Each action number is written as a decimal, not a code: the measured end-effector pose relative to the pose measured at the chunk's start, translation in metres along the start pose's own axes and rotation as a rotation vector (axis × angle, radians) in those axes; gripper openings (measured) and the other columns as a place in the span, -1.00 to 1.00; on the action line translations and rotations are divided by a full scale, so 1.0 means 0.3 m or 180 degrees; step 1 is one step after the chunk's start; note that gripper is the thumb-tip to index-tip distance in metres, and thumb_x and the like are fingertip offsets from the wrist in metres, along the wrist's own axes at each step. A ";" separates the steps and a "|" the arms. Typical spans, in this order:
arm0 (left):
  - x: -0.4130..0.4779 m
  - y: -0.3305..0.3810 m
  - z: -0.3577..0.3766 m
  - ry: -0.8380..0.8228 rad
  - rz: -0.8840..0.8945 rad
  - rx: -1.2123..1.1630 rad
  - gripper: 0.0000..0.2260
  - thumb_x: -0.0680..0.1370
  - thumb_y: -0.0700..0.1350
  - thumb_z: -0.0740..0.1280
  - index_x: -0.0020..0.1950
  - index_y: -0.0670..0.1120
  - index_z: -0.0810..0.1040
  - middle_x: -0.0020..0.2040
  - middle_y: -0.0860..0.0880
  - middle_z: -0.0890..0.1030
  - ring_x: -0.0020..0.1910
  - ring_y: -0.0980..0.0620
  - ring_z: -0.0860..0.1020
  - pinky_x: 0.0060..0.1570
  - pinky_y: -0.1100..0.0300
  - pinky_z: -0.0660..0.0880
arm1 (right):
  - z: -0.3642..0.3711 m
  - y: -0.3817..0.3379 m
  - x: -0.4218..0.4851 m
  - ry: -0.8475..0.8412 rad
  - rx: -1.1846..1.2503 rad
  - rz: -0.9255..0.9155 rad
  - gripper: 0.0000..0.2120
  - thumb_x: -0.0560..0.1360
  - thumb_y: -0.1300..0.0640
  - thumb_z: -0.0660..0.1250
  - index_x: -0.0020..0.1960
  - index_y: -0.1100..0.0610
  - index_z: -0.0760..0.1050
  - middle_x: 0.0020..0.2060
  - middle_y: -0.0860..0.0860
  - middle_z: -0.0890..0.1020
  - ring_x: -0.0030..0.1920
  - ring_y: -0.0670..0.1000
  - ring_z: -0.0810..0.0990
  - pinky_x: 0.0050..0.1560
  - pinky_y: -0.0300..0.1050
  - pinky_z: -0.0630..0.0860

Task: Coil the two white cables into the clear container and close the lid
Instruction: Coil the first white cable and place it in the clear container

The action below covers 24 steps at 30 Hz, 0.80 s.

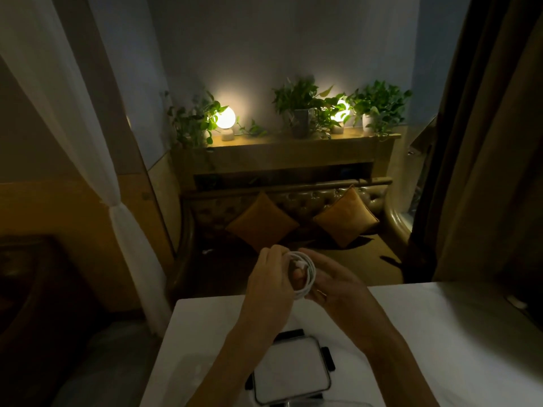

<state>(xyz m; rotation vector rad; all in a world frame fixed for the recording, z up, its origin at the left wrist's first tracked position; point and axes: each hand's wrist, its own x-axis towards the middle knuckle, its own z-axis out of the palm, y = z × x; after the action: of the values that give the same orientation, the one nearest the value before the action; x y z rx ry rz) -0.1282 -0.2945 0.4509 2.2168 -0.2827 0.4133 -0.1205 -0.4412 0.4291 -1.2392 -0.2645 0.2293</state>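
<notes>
A white cable (309,273) is wound into a small round coil, held up in the air beyond the table's far edge. My left hand (271,282) grips the coil from the left and my right hand (332,282) holds it from the right, fingers curled around the loops. A connector end shows inside the coil. Below my forearms, a clear lid with black clips (292,373) lies flat on the white table (411,333). A clear container rim (323,403) peeks in at the bottom edge. No second cable can be seen.
A dark object (518,302) lies at the table's right edge. Beyond the table stands a sofa with two orange cushions (261,223), and a shelf with lamps and plants. A white curtain (126,230) hangs at the left, a dark one at the right.
</notes>
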 end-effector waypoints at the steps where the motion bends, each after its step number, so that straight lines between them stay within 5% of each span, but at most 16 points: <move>1: -0.005 0.005 0.002 0.0097 0.0109 0.0141 -0.76 0.58 -0.01 0.14 0.07 -0.12 0.48 0.00 -0.08 0.49 -0.12 -0.01 0.51 -0.05 0.08 0.54 | 0.006 -0.002 -0.002 0.0013 0.0027 -0.0067 -0.65 0.55 0.21 0.30 0.33 0.06 0.48 0.14 0.02 0.67 0.13 -0.03 0.66 -0.03 -0.25 0.60; 5: -0.019 0.035 0.004 0.0269 0.0417 0.0045 -0.61 0.57 0.12 0.05 0.08 -0.12 0.51 -0.05 -0.06 0.50 -0.16 0.03 0.51 -0.15 0.19 0.54 | 0.040 0.005 -0.019 0.0289 -0.0447 -0.0811 -0.56 0.48 0.19 0.37 0.32 -0.08 0.47 0.16 -0.08 0.63 0.17 -0.07 0.61 0.01 -0.26 0.59; 9: -0.017 0.046 -0.007 0.0319 0.0333 -0.0547 -0.80 0.65 -0.10 0.13 0.18 -0.04 0.52 0.01 -0.01 0.53 -0.07 0.16 0.53 -0.09 0.38 0.51 | 0.105 0.001 -0.014 0.1067 -0.0977 -0.1480 -0.67 0.52 0.06 0.29 0.27 -0.15 0.50 0.08 -0.17 0.63 0.10 -0.22 0.60 -0.05 -0.44 0.54; 12: -0.012 0.052 -0.025 0.0160 0.0093 -0.0996 -0.76 0.63 -0.04 0.16 0.24 0.00 0.51 0.08 0.03 0.55 0.03 0.25 0.53 -0.04 0.52 0.47 | 0.133 -0.005 -0.007 0.1585 -0.1420 -0.1830 -0.71 0.52 0.05 0.25 0.21 -0.18 0.49 0.11 -0.18 0.51 0.07 -0.27 0.56 -0.05 -0.48 0.50; 16: 0.000 0.038 -0.060 -0.0126 -0.0078 -0.1576 -0.72 0.59 -0.01 0.21 0.27 0.01 0.52 0.16 0.03 0.57 0.10 0.21 0.57 0.03 0.42 0.53 | 0.140 -0.015 -0.019 0.1637 -0.1255 -0.2029 -0.74 0.53 0.11 0.26 0.17 -0.13 0.52 0.05 -0.25 0.63 0.09 -0.26 0.60 -0.01 -0.46 0.51; 24: -0.012 0.035 -0.043 0.0306 0.0183 -0.1045 -0.80 0.63 -0.10 0.17 0.22 0.05 0.47 0.09 0.02 0.50 0.05 0.27 0.51 -0.06 0.57 0.44 | 0.163 -0.013 -0.040 0.1697 -0.1232 -0.2124 -0.73 0.52 0.16 0.27 0.17 -0.08 0.54 0.04 -0.35 0.65 0.08 -0.27 0.61 0.01 -0.45 0.52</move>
<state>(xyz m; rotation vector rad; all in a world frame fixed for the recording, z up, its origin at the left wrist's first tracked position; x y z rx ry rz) -0.1376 -0.2906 0.4647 1.8661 -0.3376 0.4677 -0.1474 -0.4022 0.4468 -1.4692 -0.2482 -0.7507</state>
